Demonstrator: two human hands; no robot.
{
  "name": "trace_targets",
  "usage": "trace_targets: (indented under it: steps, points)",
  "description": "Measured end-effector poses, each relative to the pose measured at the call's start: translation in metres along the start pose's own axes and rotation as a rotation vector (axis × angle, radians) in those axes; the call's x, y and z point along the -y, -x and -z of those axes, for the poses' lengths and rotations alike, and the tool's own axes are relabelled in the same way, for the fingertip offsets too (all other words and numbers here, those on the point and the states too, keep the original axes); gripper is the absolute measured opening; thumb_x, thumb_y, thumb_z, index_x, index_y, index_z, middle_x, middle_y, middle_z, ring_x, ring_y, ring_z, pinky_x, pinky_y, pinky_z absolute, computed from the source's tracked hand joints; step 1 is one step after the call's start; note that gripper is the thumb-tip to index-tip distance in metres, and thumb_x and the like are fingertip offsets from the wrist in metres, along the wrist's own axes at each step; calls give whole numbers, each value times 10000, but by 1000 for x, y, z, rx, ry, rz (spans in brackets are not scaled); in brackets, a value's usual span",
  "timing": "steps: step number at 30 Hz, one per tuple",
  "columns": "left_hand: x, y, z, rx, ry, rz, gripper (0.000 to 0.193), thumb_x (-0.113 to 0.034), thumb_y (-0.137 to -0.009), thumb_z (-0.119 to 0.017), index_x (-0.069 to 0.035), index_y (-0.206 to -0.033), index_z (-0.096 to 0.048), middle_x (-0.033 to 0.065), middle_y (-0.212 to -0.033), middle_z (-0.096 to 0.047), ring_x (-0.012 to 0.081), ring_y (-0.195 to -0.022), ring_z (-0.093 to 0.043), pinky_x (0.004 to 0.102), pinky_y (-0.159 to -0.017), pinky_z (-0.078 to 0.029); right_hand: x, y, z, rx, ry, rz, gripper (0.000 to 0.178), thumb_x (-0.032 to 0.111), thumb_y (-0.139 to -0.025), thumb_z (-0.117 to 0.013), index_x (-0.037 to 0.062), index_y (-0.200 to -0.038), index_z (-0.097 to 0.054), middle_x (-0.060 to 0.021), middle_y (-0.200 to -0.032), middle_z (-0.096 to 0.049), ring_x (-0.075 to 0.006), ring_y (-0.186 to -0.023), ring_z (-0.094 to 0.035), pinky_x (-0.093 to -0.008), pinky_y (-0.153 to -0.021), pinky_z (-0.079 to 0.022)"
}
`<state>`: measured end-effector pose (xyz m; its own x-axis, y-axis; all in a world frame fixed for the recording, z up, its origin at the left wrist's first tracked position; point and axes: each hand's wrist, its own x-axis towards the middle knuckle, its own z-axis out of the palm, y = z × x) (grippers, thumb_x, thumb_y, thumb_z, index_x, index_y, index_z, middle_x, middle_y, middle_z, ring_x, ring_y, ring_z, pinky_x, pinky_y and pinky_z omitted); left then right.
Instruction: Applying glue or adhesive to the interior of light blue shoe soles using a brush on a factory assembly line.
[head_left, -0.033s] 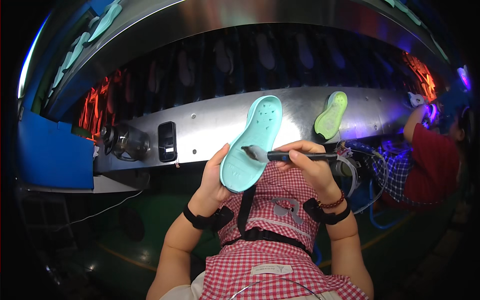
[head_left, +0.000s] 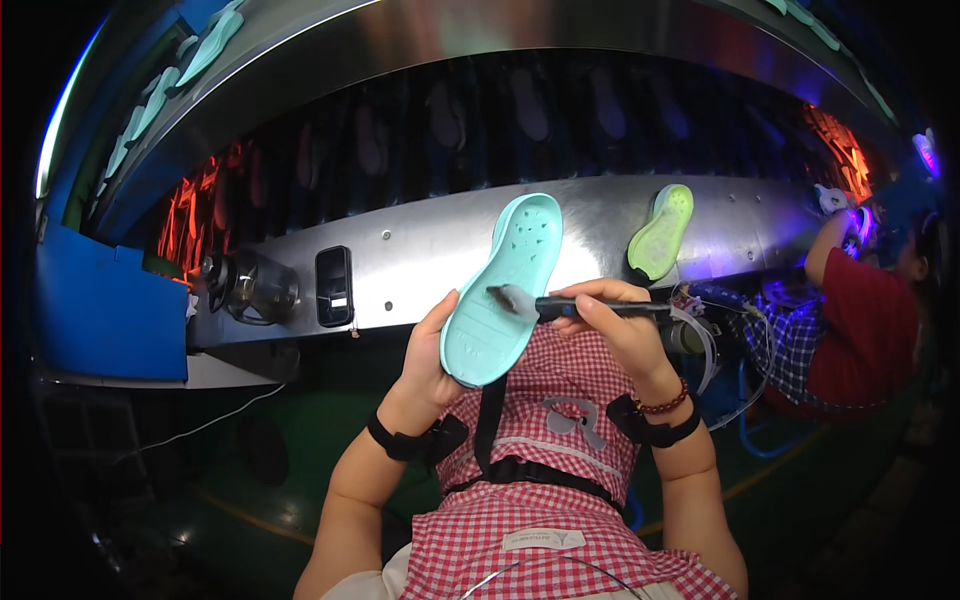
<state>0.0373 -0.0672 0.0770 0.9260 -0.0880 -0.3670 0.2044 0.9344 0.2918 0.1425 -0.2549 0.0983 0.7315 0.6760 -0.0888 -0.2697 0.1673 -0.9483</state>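
Observation:
My left hand (head_left: pixel 428 350) is closed round the lower left edge of a turquoise shoe sole (head_left: pixel 505 300), which is tilted with its hollow inner face up. Small raised studs show near the sole's upper end. In my right hand (head_left: pixel 618 318) is a brush (head_left: pixel 565 307) with a dark handle and pale bristles that darken at the tip. The bristle tip is over the middle of the sole's inner face and seems to touch it. Fingers of my right hand pinch the handle, and part of it runs out past the hand to the right.
Beyond the sole runs a metal ledge (head_left: pixel 400 250) with a yellow-green sole (head_left: pixel 662 235), a black phone (head_left: pixel 334 286) and a glass jug (head_left: pixel 262 288). Dark racks holding several soles stand behind it. At the right sits a person in a red shirt (head_left: pixel 868 330), near tubes and blue light.
The brush tip has shifted very slightly up and to the right on the sole. Both hands keep their hold, and the rest looks the same.

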Motion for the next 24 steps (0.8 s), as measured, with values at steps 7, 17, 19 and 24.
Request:
trace_targets:
  steps: [7, 17, 19, 24]
  points:
    - [12, -4, -5, -81, 8, -52, 458, -319, -925, -314, 9, -1237, -382, 180, -1164, -514, 307, -1008, -560, 472, -839, -478, -15, -38, 15, -242, 308, 208, 175, 94, -827, -579, -23, -950, -623, -69, -802, -632, -108, -727, -580, -213, -663, -456]
    - [18, -12, 2, -120, -121, -121, 439, -254, -918, -380, 25, -1254, -342, 164, -1132, -516, 249, -988, -564, 370, -848, -482, -35, -44, -25, -162, 917, 483, 291, 83, -741, -590, -60, -994, -599, -226, -928, -615, -287, -820, -575, -348, -774, -447]
    - [18, -10, 0, -154, -133, -114, 419, -215, -899, -437, 30, -1231, -361, 151, -1096, -528, 218, -964, -574, 347, -833, -495, -43, -39, -30, -164, 965, 561, 305, 72, -724, -587, -71, -993, -596, -233, -943, -612, -291, -840, -573, -350, -782, -447]
    - [16, -10, 6, -111, -147, -67, 412, -212, -896, -451, 28, -1221, -369, 137, -1070, -538, 199, -937, -586, 321, -782, -522, -45, -30, -31, -153, 1002, 577, 333, 47, -697, -573, -89, -1001, -586, -252, -992, -596, -322, -894, -559, -361, -810, -445]
